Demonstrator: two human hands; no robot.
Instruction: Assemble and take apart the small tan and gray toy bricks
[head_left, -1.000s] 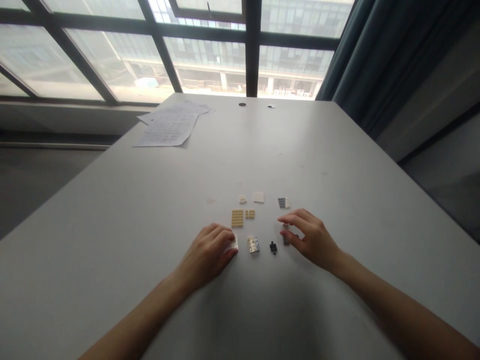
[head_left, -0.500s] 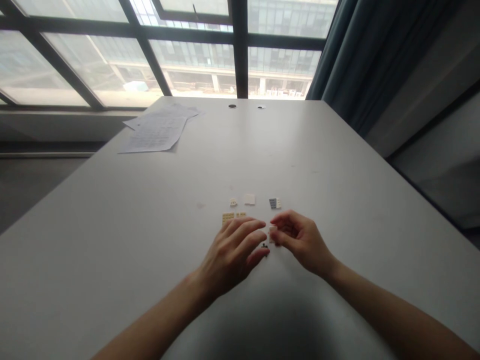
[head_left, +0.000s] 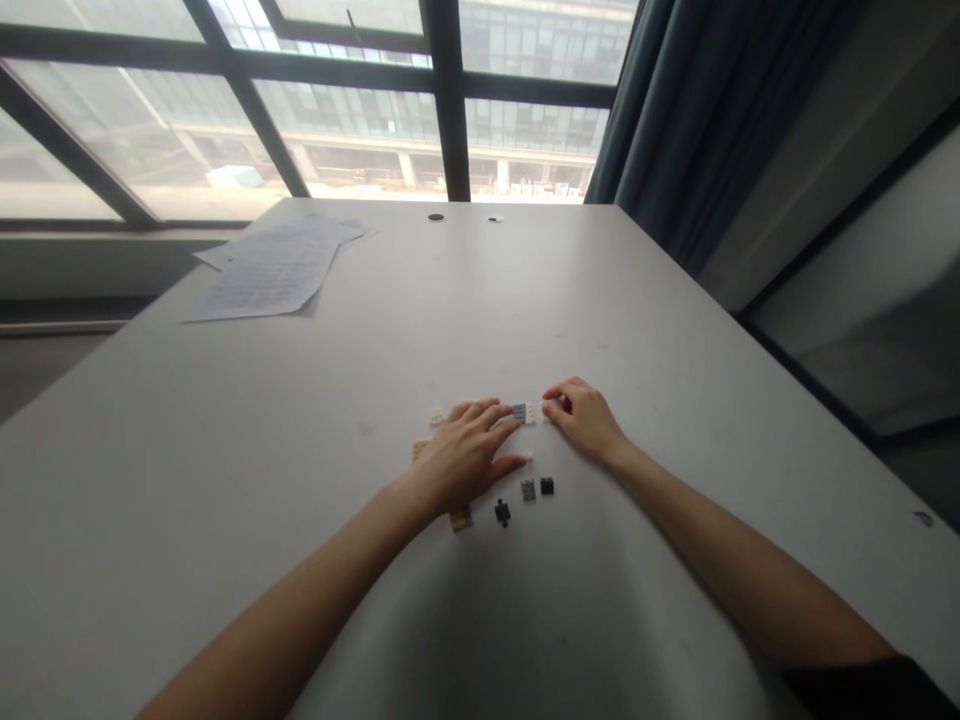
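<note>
My left hand (head_left: 472, 450) is open, palm down over the small building-block pieces, fingers stretched out. Its fingertips reach the grey-and-white studded plate (head_left: 520, 413); whether they press on it I cannot tell. Beside the thumb tip lies a small white piece (head_left: 528, 457). My right hand (head_left: 586, 420) has thumb and forefinger pinched around a small whitish block piece (head_left: 546, 409), just right of that plate. Partly under the left hand are a tan studded plate (head_left: 420, 451) and a brown-and-grey piece (head_left: 461, 519). A cream piece (head_left: 436, 417) lies left of the fingers.
Nearer to me lie a black piece with knobs (head_left: 502, 513), a grey piece (head_left: 529, 490) and a black block (head_left: 547, 486). Printed sheets (head_left: 262, 275) rest at the table's far left. Two round holes sit near the far edge of the white table (head_left: 480, 300), before a window.
My view has swung slightly right. My right hand has moved forward, up beside the grey-and-white plate. The left hand has flattened over the pieces, uncovering the dark ones near me.
</note>
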